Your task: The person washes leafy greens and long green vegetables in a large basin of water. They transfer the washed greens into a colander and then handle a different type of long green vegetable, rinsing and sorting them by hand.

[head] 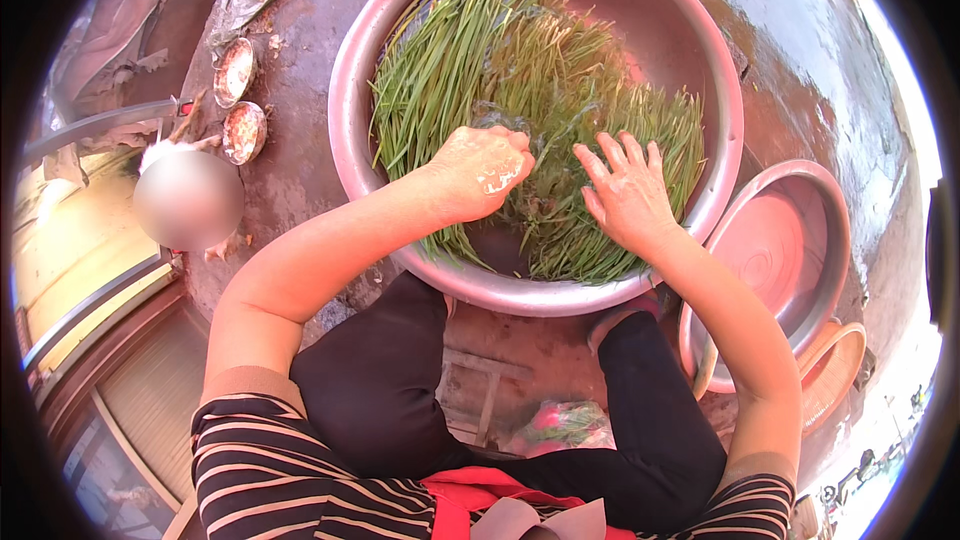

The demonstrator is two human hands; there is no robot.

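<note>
A wide metal basin (349,101) stands before me, holding water and long green leafy stalks (442,67) that look like garlic chives. Over the middle of the basin is my left hand (484,172), wet and with its fingers curled. Its fingertips are hidden, so whether leaves are inside it cannot be told. Rippling water and submerged stalks lie just beyond its knuckles. My right hand (626,191) is spread palm down, fingers apart, against the greens in the right part of the basin. More stalks (660,127) lie beyond its fingertips.
Right of the basin lean a smaller metal basin (757,255) and a woven basket (836,375). Two dirty bowls (244,133) rest on the ground at left, near a blurred shape (189,199). A plastic bag (562,427) lies between my legs. The floor (817,105) is wet at right.
</note>
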